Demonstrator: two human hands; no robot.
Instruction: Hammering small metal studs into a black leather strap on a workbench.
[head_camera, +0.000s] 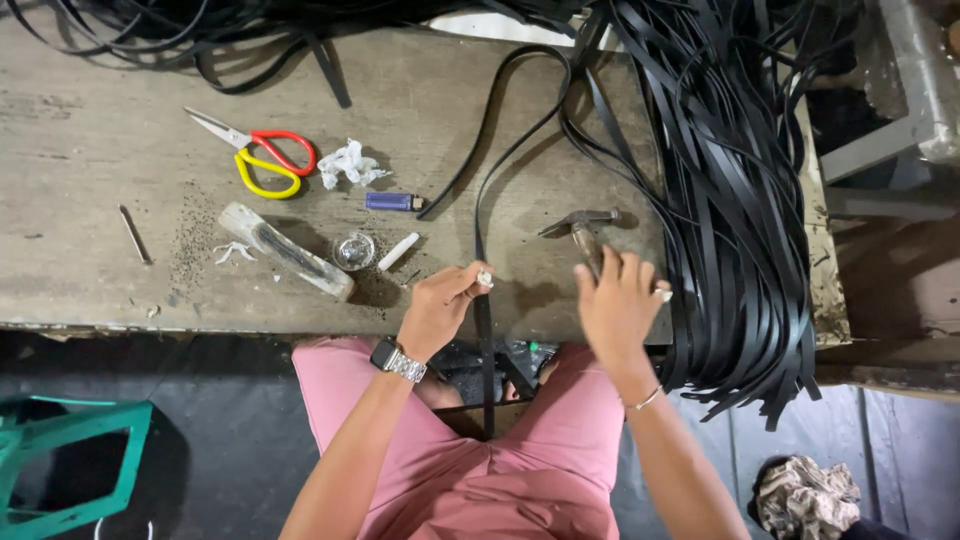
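Nearest the camera, the person's lap in pink cloth sits below the edge of the worn wooden table (90, 150). A single black strap (484, 330) hangs down over that edge between the knees and runs up across the wood in a long loop.

The left hand (440, 308), a watch on its wrist, pinches this strap at the table's edge; its grip is narrow, thumb and fingertips closed on the strap together with a small pale piece that is too small to make out. The right hand (618, 300) lies just beside it, fingers spread and laid over the handle of a hammer (583, 230); whether the grip is closed round the handle I cannot tell. The hammer's head points left, near the strap.

Left of the left hand lie a white stick (397, 251), a small round glass dish (353, 250) and a pale wooden block (285, 251), close together. A little farther sits a blue lighter (393, 201), then a crumpled white scrap (349, 163) and scissors with red and yellow handles (258, 152). A thin nail (134, 234) lies well apart at the left.

To the right, a thick bundle of black straps (730, 200) drapes over the table and off its near edge; more curl along the far side.
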